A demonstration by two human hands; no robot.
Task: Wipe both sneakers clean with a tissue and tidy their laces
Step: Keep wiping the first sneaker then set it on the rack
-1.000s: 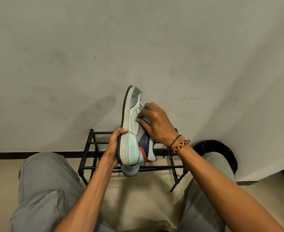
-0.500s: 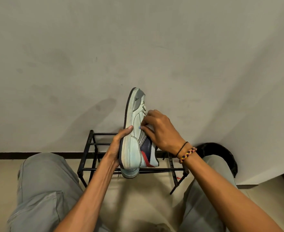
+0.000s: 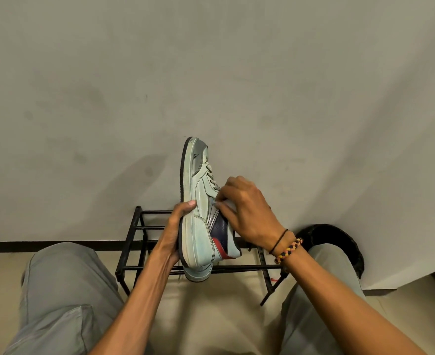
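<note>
I hold a pale green sneaker [image 3: 200, 226] upright in front of me, toe up, with a navy and red heel panel and white laces [image 3: 212, 179]. My left hand [image 3: 175, 231] grips it by the sole, thumb on the side. My right hand [image 3: 244, 211] has curled fingers that press a small pale tissue [image 3: 223, 203] against the shoe's side below the laces; the tissue is mostly hidden. The rounded end of a second sneaker [image 3: 197, 275] pokes out under the held one, on the rack.
A black metal shoe rack [image 3: 139, 228] stands against the grey wall, between my knees in grey trousers. A black round object [image 3: 339, 242] sits at the right by the wall corner. Beige floor lies below.
My right hand has slid down the sneaker's side, from near the upper laces to the middle by the navy panel. The left hand keeps its grip on the sole.
</note>
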